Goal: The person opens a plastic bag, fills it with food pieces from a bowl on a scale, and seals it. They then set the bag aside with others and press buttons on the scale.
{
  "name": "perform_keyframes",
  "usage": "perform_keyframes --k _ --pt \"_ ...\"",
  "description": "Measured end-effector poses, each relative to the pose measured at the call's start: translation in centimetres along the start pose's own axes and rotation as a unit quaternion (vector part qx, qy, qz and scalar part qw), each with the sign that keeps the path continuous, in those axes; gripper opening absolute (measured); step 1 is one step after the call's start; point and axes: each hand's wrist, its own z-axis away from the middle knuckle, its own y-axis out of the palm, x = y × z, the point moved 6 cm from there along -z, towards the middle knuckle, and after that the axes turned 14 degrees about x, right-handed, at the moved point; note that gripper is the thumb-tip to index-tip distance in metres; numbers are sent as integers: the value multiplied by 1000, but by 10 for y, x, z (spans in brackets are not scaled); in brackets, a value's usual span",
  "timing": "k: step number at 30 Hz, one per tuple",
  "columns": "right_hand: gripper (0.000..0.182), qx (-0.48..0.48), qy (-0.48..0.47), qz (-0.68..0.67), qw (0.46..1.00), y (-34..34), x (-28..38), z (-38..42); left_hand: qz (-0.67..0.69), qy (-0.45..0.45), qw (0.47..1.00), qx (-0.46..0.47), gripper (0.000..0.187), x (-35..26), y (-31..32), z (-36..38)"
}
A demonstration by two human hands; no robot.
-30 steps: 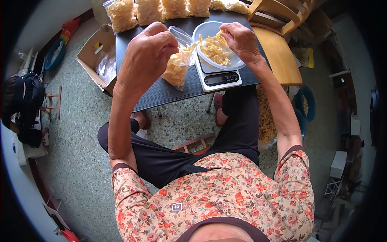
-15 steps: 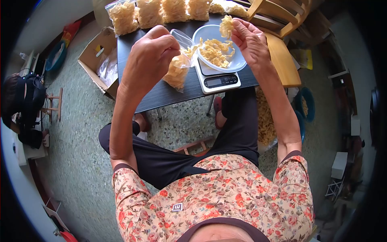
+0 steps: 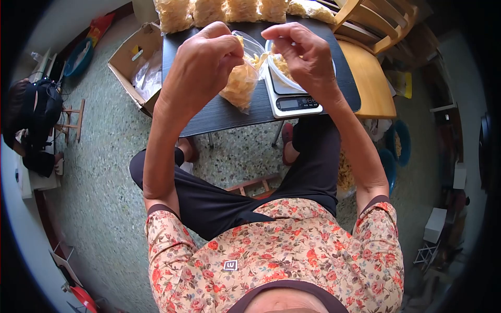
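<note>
My left hand (image 3: 209, 65) is closed on the upper edge of a clear plastic bag (image 3: 244, 86), partly filled with pale yellow dried flakes, that rests on the dark table. Just right of the bag's mouth, my right hand (image 3: 305, 60) hovers over the bowl with thumb and forefinger apart. No piece shows between its fingers. Below that hand, a white bowl (image 3: 286, 79) of dried flakes (image 3: 281, 67) sits on a white digital scale (image 3: 296, 110). The hand and wrist hide much of the bowl.
Several filled bags (image 3: 240, 11) line the table's far edge. A wooden chair (image 3: 368, 78) stands at the right. On the floor are a cardboard box (image 3: 125, 68) with plastic bags at the left, and blue basins (image 3: 401, 143) at the right.
My right hand has moved left from above the bowl to the bag's mouth, and the dried clump no longer shows in its fingers. My left hand still holds the bag. The view has shifted slightly.
</note>
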Motion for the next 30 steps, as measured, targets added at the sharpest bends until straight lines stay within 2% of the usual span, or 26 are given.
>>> perform_keyframes --k 2,3,6,8,10,12,14,18,21,22,24,27,28,30 --pt "23 61 -46 78 994 -2 7 2 -1 2 1000 -1 7 0 -1 1" --pt "33 72 -119 95 986 2 12 3 1 -1 1000 4 7 1 -1 1" --pt "42 100 -155 88 979 24 18 2 -7 -1 1000 14 7 -1 0 2" --pt "46 128 -147 104 975 29 9 0 -18 2 1000 20 7 -3 0 3" --pt "43 199 -108 170 959 40 -2 -4 -14 4 1000 19 8 -4 -2 3" --pt "42 211 -98 181 956 45 -8 -5 -5 4 1000 18 8 -2 -4 3" --pt "36 262 -61 212 940 53 -10 -8 4 4 1000 17 8 -1 -4 3" --pt "32 259 -67 196 943 52 -9 -14 1 0 1000 20 7 0 0 -1" --pt "33 163 -124 45 978 24 -6 -18 5 -8 1000 14 7 3 -3 -1" --pt "30 142 -84 -23 986 9 -4 -16 -2 -12 1000 21 8 4 -4 0" --pt "28 112 101 -91 984 -7 -31 -5 -6 -14 1000 19 8 7 -3 2" --pt "21 90 143 -48 984 -9 -37 3 -9 -22 999 23 8 8 -5 2" --pt "22 92 166 -45 981 -8 -40 4 -8 -31 999 28 8 8 -6 2" --pt "29 100 147 -58 982 -3 -41 3 -3 -30 999 28 7 8 -7 2"
